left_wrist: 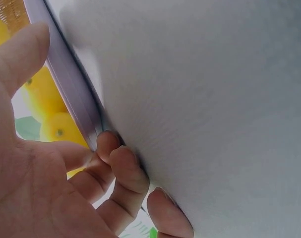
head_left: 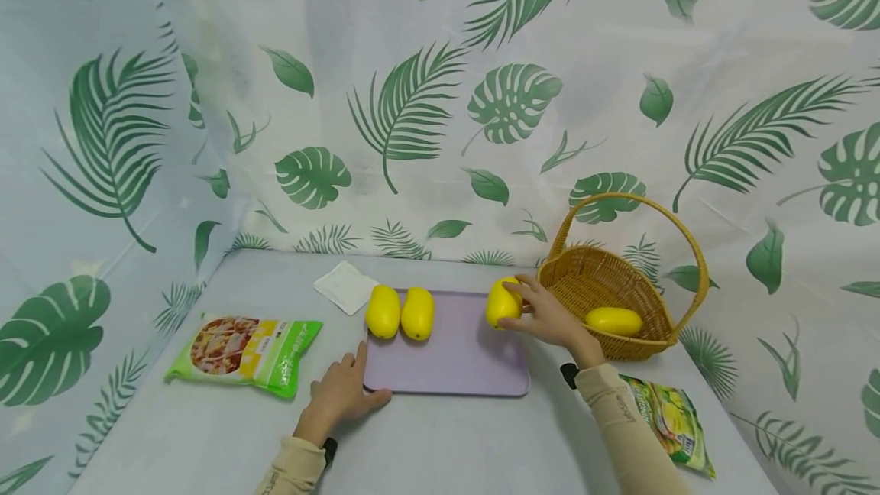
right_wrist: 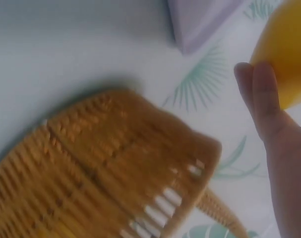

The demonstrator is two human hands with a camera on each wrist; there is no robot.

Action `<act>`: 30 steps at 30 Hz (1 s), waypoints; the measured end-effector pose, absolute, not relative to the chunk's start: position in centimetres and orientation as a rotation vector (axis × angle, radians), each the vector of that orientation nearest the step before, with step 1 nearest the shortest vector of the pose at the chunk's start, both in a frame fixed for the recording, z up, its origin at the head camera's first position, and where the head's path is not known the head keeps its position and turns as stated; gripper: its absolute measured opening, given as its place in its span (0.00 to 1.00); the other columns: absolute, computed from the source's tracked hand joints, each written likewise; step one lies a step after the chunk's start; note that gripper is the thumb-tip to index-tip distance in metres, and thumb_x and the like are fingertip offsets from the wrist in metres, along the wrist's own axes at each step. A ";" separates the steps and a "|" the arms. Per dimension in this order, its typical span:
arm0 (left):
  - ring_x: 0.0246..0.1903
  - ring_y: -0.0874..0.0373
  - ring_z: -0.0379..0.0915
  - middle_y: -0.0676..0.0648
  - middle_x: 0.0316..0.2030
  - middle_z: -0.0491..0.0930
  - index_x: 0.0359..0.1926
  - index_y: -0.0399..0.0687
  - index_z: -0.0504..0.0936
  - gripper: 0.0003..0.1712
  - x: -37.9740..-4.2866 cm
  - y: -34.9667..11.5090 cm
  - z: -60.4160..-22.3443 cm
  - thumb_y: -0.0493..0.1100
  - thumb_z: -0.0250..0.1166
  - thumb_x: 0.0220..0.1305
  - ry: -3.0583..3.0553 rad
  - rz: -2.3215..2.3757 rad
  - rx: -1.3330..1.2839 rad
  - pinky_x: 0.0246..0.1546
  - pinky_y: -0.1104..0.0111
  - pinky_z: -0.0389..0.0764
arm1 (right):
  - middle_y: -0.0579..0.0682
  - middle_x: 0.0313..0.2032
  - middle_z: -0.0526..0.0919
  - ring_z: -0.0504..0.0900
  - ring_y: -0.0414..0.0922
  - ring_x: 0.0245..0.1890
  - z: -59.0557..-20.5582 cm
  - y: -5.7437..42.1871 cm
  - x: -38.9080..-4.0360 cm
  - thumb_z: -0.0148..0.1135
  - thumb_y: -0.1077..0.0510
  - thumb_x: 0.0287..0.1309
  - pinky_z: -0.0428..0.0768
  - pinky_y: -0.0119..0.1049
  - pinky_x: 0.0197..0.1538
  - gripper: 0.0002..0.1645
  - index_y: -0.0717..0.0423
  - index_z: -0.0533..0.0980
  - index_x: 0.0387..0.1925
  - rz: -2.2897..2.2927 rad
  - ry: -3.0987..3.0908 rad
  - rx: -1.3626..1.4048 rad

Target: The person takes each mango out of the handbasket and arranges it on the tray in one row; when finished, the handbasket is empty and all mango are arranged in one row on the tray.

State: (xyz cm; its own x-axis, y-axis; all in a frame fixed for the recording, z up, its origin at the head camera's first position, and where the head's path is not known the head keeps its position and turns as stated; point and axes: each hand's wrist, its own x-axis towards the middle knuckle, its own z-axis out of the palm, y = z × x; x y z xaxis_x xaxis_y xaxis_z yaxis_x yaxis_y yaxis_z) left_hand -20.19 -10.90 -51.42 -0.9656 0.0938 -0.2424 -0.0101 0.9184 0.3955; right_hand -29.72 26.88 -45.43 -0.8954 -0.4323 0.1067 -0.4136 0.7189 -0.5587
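Note:
My right hand (head_left: 546,314) grips a yellow oval fruit (head_left: 503,304) between thumb and fingers, over the right part of the lilac tray (head_left: 454,369). In the right wrist view, the fingers press against that fruit (right_wrist: 289,54). Two similar yellow fruits (head_left: 383,313) (head_left: 417,315) lie side by side at the tray's left end. At the tray's near left corner my left hand (head_left: 341,390) touches the rim, thumb and forefinger spread along two edges. Its palm and loosely bent fingers show in the left wrist view, beside the tray edge (left_wrist: 73,89).
To the right stands a wicker basket (head_left: 584,281) with a tall handle and one yellow fruit (head_left: 614,321) inside. A green food packet (head_left: 677,422) lies by the right forearm. On the left is another food bag (head_left: 241,351). A white square item (head_left: 346,286) sits behind the tray.

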 end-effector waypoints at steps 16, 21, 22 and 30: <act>0.59 0.34 0.72 0.32 0.64 0.72 0.77 0.39 0.57 0.60 -20.2 -10.9 -51.4 0.68 0.70 0.55 2.822 0.601 0.053 0.52 0.26 0.70 | 0.61 0.77 0.55 0.77 0.57 0.62 -47.8 22.3 -32.2 0.76 0.45 0.52 0.82 0.49 0.61 0.47 0.54 0.68 0.71 -0.874 2.730 -0.786; 0.59 0.34 0.73 0.32 0.65 0.71 0.77 0.40 0.56 0.60 -20.4 -11.1 -51.5 0.68 0.70 0.56 2.811 0.599 0.055 0.53 0.26 0.70 | 0.61 0.78 0.55 0.78 0.57 0.62 -48.1 21.0 -32.9 0.76 0.43 0.51 0.81 0.48 0.62 0.48 0.52 0.68 0.71 -0.844 2.713 -0.762; 0.59 0.34 0.73 0.32 0.65 0.72 0.77 0.40 0.56 0.60 -20.4 -11.1 -51.5 0.68 0.70 0.55 2.812 0.599 0.056 0.53 0.26 0.70 | 0.61 0.78 0.55 0.78 0.56 0.61 -48.1 20.7 -33.0 0.76 0.43 0.51 0.81 0.48 0.63 0.48 0.52 0.68 0.71 -0.842 2.709 -0.753; 0.60 0.34 0.72 0.32 0.66 0.71 0.77 0.40 0.56 0.60 -20.3 -11.1 -51.7 0.68 0.70 0.55 2.802 0.613 0.047 0.54 0.26 0.69 | 0.55 0.79 0.53 0.78 0.56 0.61 -48.2 19.4 -33.7 0.76 0.41 0.49 0.78 0.50 0.65 0.49 0.44 0.68 0.72 -0.803 2.678 -0.669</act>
